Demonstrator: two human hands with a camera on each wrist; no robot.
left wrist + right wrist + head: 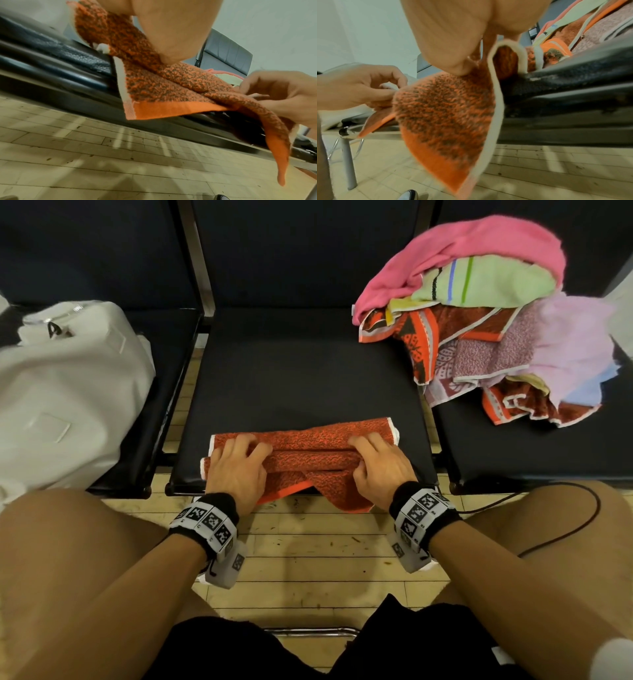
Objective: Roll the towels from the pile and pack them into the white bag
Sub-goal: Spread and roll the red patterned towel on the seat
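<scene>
Both hands, left hand [236, 469] and right hand [380, 465], curled their fingers over the orange towel [308, 446]; under them it seemed partly rolled. The pile [486, 330] lay beyond the right fingers, the white bag [68, 392] beyond the left.

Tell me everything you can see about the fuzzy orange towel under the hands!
The fuzzy orange-and-dark speckled terry towel has a plain bright orange band at one end and pale cream edging. It lies across the front of the middle black padded seat, folded lengthwise into layers and only partly rolled. Its near edge droops over the seat's front toward the floor. The left hand and the right hand each curl fingers over an end of it.
</scene>
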